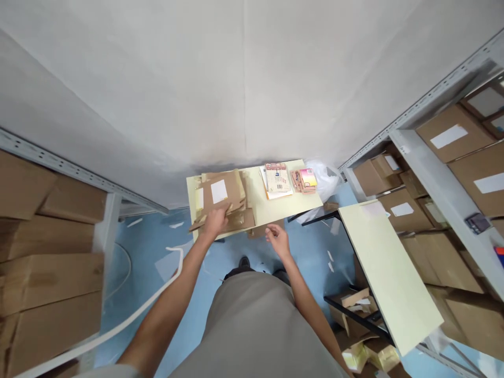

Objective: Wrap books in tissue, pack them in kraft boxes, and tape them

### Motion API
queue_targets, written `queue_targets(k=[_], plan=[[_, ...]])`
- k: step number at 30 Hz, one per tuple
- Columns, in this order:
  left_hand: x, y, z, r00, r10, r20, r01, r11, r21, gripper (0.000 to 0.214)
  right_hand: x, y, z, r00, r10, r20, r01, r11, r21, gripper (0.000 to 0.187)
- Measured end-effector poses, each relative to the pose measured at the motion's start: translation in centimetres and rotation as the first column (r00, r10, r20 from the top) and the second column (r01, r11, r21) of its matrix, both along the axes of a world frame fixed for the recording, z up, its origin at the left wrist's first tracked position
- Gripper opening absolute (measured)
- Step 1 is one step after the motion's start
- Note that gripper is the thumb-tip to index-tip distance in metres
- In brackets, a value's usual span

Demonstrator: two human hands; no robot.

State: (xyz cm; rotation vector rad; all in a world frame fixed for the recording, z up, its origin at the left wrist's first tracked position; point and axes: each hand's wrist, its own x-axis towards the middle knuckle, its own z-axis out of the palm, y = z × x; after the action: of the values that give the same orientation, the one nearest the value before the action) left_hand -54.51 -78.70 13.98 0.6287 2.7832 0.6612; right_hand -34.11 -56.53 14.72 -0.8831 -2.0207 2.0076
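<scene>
On the left end of the pale yellow table (262, 209) lies a stack of flattened cardboard boxes (236, 185), with a white label (219, 191) on the upper one. My left hand (214, 222) is closed on the near edge of this cardboard; its fingertips are partly hidden. Just off the table's front edge, my right hand (277, 240) hangs with loosely bent fingers apart and nothing visible in it. Farther right on the tabletop are a stack of printed paper packets (277, 177) and a smaller pile with a pink and yellow top (307, 178).
Shelves of brown cartons (63, 273) stand at left, and more cartons (433, 257) fill the right shelving. A second pale table (389, 273) angles along the right. A white curved strip (149, 302) crosses near my left arm. Paper scraps litter the blue floor (311, 262).
</scene>
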Motion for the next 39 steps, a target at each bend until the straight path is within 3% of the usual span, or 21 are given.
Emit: queue_targets(k=[2, 5, 9, 11, 13, 17, 20, 23, 26, 31, 34, 39], plan=[[-1.1, -1.4, 2.7, 0.987, 0.139, -0.074, -0.130, 0.984, 0.122, 0.068, -0.4, 0.4, 0.2, 1.000, -0.007, -0.026, 0.006, 1.000, -0.021, 0.052], [-2.2, -2.7, 7.6, 0.932, 0.340, -0.125, -0.291, 0.909, 0.297, 0.045, -0.8, 1.3, 0.2, 0.997, -0.026, -0.067, 0.023, 0.999, -0.049, 0.050], [-2.2, -0.7, 12.9, 0.890, 0.457, -0.008, -0.389, 0.767, 0.510, 0.045, -0.9, 3.9, 0.3, 0.988, -0.079, -0.131, 0.078, 0.997, -0.014, 0.048], [-1.6, 2.0, 14.6, 0.905, 0.403, 0.137, -0.400, 0.696, 0.596, 0.053, -0.5, 6.3, 0.6, 0.977, -0.130, -0.168, 0.135, 0.991, 0.021, 0.046], [-0.5, 5.8, 15.7, 0.919, 0.264, 0.292, -0.393, 0.659, 0.641, 0.064, 0.4, 9.4, 1.1, 0.957, -0.213, -0.199, 0.227, 0.973, 0.050, 0.046], [3.3, 15.0, 17.1, 0.862, -0.048, 0.504, -0.329, 0.705, 0.628, 0.078, 4.4, 17.9, 2.5, 0.869, -0.441, -0.223, 0.461, 0.887, 0.040, 0.056], [6.8, 22.8, 17.4, 0.755, -0.242, 0.609, -0.239, 0.763, 0.600, 0.078, 9.9, 24.9, 3.8, 0.794, -0.565, -0.225, 0.586, 0.810, 0.033, 0.068], [10.4, 30.8, 16.8, 0.624, -0.393, 0.675, -0.139, 0.794, 0.591, 0.082, 17.4, 30.6, 5.2, 0.781, -0.562, -0.274, 0.578, 0.816, -0.023, 0.063], [14.2, 38.8, 15.3, 0.532, -0.495, 0.687, -0.047, 0.793, 0.608, 0.086, 25.4, 34.5, 6.4, 0.770, -0.575, -0.278, 0.572, 0.814, -0.100, 0.051], [20.9, 50.2, 12.1, 0.477, -0.583, 0.658, 0.096, 0.778, 0.621, 0.081, 35.9, 37.5, 6.3, 0.637, -0.732, -0.241, 0.738, 0.670, -0.084, 0.043], [23.9, 55.3, 10.5, 0.469, -0.604, 0.644, 0.197, 0.783, 0.591, 0.083, 39.7, 38.4, 5.2, 0.563, -0.798, -0.216, 0.817, 0.577, -0.003, 0.044], [27.0, 62.7, 8.5, 0.389, -0.668, 0.634, 0.375, 0.744, 0.553, 0.083, 44.2, 39.9, 3.5, 0.511, -0.848, -0.142, 0.856, 0.489, 0.167, 0.046]])
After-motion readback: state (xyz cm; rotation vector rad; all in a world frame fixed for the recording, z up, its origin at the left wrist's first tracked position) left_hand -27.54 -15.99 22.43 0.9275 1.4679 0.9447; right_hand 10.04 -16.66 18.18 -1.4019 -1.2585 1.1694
